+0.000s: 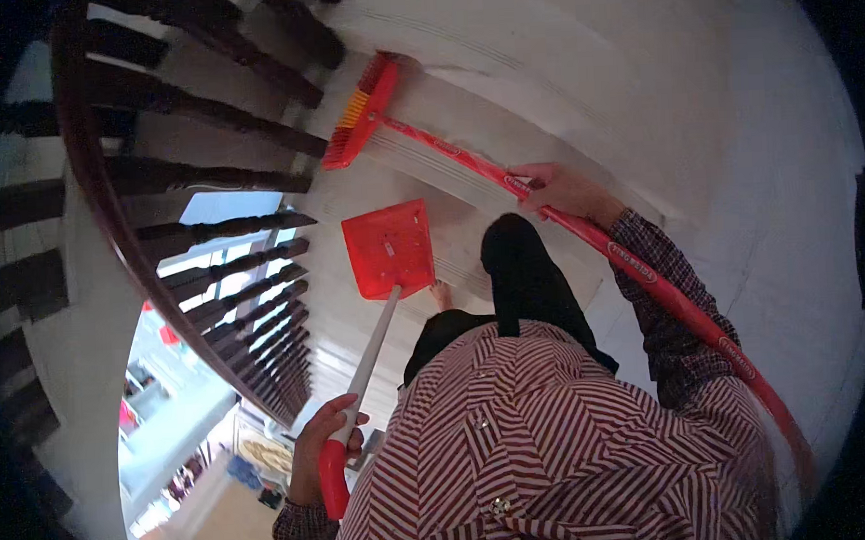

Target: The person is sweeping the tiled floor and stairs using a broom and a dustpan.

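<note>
A long red broom handle [624,258] runs through the grip of my right hand [556,190], its upper end passing beside my right sleeve. At its far end the red broom head [368,113], with red and yellow bristles, lies at a stair tread close to the balusters. My left hand [324,437] is wrapped around the white shaft of a long-handled dustpan, just by its red grip end. The red dustpan pan [386,247] hangs over or rests on a step in front of my feet; which, I cannot tell. No debris can be made out in it.
Pale stairs [462,109] with grooved edges curve along a white wall [777,204] on the right. A dark wooden handrail [123,233] and turned balusters [219,185] line the left. Beyond them a lower floor [234,525] with various items is visible far below.
</note>
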Motion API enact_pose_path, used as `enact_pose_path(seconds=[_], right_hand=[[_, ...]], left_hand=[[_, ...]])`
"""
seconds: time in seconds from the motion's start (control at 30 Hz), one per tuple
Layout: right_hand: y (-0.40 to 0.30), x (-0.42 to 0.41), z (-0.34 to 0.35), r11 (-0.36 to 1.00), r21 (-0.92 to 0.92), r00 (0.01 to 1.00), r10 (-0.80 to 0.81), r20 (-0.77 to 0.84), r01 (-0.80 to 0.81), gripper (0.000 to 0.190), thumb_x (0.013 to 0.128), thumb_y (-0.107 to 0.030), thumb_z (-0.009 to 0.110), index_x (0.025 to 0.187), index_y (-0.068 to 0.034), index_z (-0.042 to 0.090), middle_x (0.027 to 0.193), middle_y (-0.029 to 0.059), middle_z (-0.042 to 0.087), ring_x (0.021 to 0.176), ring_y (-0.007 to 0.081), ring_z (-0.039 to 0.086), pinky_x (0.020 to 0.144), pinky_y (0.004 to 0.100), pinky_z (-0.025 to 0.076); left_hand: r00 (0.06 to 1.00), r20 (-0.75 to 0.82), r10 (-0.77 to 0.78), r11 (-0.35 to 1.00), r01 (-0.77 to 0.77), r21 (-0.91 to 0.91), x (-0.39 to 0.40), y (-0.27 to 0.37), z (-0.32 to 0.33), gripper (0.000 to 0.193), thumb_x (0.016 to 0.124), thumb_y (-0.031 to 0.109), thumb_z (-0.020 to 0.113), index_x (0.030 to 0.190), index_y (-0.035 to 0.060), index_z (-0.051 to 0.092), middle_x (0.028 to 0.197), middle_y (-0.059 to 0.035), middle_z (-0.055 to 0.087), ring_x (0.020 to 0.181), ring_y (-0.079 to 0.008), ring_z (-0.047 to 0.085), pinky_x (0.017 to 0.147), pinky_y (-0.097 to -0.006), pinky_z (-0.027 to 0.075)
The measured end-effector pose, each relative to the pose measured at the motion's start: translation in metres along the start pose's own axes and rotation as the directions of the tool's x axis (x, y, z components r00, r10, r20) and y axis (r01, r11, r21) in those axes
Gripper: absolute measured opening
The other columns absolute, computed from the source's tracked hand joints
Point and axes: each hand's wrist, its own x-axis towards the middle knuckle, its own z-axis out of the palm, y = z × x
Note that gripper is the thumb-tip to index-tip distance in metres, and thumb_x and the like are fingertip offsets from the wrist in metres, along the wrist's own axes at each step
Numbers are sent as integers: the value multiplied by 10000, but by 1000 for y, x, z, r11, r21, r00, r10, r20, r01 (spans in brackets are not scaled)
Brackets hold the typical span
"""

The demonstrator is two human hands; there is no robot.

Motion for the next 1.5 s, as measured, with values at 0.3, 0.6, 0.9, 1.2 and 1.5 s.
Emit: enact_pose_path(seconds=[0.3, 0.6, 0.9, 1.2, 1.5], right_hand=[[46, -132, 86, 949, 312, 957, 124, -263, -38, 573, 711, -26, 603, 1262, -13, 447, 756, 51, 592, 542, 81, 514, 498, 206, 438], [96, -246, 136, 866, 493, 832, 333, -443, -84, 593, 674, -24, 589, 1253, -14, 461, 774, 57, 584, 547, 79, 495, 501, 202, 430], [99, -263, 166, 885, 454, 839, 165, -518, 105, 617, 646, -20, 634, 1244, -36, 485, 808, 66, 607, 605, 100, 533, 543, 224, 462], [170, -253, 154, 891, 444, 865, 143, -482, 100, 583, 700, 11, 615, 1261, -34, 461, 825, 103, 631, 592, 97, 540, 527, 224, 464], [257, -306, 207, 817, 554, 752, 262, -605, 161, 572, 699, 26, 606, 1249, 16, 448, 831, 111, 631, 614, 103, 565, 532, 222, 479]], left_hand=[[994, 95, -52, 921, 11, 388, 2, 18, -31, 351, 839, 213, 525, 1113, -2, 496, 892, -99, 569, 679, -109, 528, 624, -214, 454], [981, 185, -65, 815, -55, 577, 16, 5, -41, 304, 822, 142, 520, 1093, 4, 512, 853, -62, 546, 630, -93, 525, 564, -195, 447], [949, 285, -134, 756, -88, 649, 11, -14, -21, 333, 861, 208, 501, 1119, -2, 493, 877, -75, 562, 709, -115, 533, 676, -222, 450], [920, 346, -182, 704, -123, 700, 19, -54, 28, 287, 852, 148, 483, 1098, 7, 525, 849, -28, 556, 639, -69, 527, 568, -185, 442], [476, 874, -98, 142, -862, 486, 74, -94, 40, 366, 806, 268, 542, 1103, 54, 523, 1079, -154, 557, 964, -264, 563, 841, -345, 441]])
